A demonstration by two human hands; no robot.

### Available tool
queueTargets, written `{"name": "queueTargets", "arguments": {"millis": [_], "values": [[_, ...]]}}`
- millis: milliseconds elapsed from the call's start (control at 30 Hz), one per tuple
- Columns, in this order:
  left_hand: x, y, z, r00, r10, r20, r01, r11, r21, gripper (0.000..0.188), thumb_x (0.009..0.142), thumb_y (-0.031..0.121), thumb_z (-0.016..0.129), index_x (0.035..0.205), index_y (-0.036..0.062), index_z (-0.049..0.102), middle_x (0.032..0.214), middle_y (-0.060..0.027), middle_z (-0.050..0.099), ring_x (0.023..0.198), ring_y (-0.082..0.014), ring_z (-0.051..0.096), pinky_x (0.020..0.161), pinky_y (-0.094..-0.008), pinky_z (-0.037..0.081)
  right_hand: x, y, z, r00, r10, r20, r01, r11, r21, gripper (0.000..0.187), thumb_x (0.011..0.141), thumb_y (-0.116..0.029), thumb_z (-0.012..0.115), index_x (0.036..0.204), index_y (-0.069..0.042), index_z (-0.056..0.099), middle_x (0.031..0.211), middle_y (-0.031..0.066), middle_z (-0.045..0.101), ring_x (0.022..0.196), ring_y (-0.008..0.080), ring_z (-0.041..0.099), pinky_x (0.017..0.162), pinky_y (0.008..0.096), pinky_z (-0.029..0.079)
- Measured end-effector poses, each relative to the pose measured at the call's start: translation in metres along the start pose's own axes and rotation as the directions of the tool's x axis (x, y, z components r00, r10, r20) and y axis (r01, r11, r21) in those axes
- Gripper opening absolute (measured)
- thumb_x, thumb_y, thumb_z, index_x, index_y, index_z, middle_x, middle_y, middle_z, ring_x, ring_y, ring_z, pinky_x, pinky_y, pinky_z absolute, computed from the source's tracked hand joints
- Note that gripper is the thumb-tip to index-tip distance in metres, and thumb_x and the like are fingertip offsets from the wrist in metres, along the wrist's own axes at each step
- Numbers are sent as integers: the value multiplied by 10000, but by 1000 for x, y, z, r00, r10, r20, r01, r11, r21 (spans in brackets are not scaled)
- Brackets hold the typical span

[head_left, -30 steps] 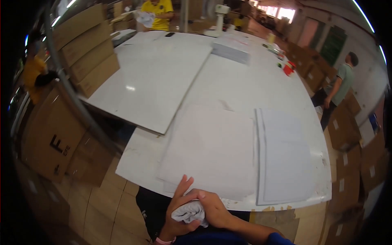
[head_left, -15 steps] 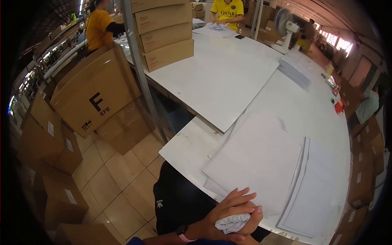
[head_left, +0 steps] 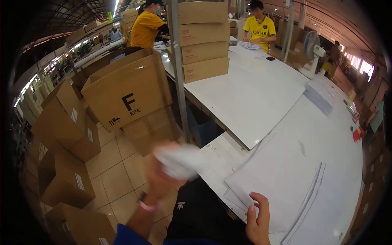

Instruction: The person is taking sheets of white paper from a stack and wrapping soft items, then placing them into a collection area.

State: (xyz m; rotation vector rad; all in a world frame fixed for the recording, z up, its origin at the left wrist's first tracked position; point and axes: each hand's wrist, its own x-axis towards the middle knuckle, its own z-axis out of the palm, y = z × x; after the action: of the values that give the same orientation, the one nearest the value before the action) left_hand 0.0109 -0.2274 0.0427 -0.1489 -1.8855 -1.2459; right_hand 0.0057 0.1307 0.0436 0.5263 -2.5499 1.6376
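Observation:
A white bundle of folded cloth (head_left: 179,162) is in my left hand (head_left: 158,175), off the table's left edge and above the tiled floor. Motion smears both, so the separate fingers do not show. My right hand (head_left: 258,220) holds nothing. Its thumb and fingers are apart and slightly bent, over the table's near edge beside large white sheets (head_left: 269,175). Another narrow stack of folded white sheets (head_left: 308,204) lies to the right of that hand.
An open, tall carton (head_left: 130,90) stands left of a metal post (head_left: 178,81). More cartons (head_left: 61,171) line the floor at the left. Boxes (head_left: 206,53) are stacked on the raised white tabletop (head_left: 249,94). Two people work at the far side near a fan (head_left: 312,49).
Both hands were together around the cloth bundle. My right hand has let go, and my left hand has swung left with it. The view has shifted left.

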Motion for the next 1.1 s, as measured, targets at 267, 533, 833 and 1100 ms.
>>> {"name": "queueTargets", "arguments": {"millis": [267,533,833,1100], "values": [[332,-42,-279,766,-396,-507,267,913,-309,1229,975,661,903,1838,50,277,1857,-160,400,1724,-349,350,1367,-636,295,-19,28,-49,978,-53,203,100,968,-229,413,1079,-72,739,1489,-39,712,1641,255,622,1515,456,605,1270,512,482],[140,-177,-96,763,-646,31,596,684,-422,192,1182,207,639,1302,128,767,1109,-33,806,1003,-142,760,879,-276,575,-46,54,-122,978,51,-200,-115,939,-325,287,1101,-83,641,1359,3,732,1472,230,735,1443,395,669,1262,489,469],[7,-62,137,892,-286,351,383,890,-246,112,1117,-54,663,1094,-18,766,1057,-89,797,1023,-185,765,988,-336,599,-103,211,-248,915,166,-366,-396,531,-749,623,1177,-236,586,1755,-27,480,1833,262,444,1720,506,340,1423,632,219],[-46,17,229,725,49,687,55,990,-128,200,996,-92,689,1114,25,800,1162,-131,797,1190,-341,745,1097,-447,564,-88,181,-229,807,272,-524,-584,497,-641,560,1239,-283,496,1753,-65,530,1845,183,474,1756,464,312,1446,573,190]]}}
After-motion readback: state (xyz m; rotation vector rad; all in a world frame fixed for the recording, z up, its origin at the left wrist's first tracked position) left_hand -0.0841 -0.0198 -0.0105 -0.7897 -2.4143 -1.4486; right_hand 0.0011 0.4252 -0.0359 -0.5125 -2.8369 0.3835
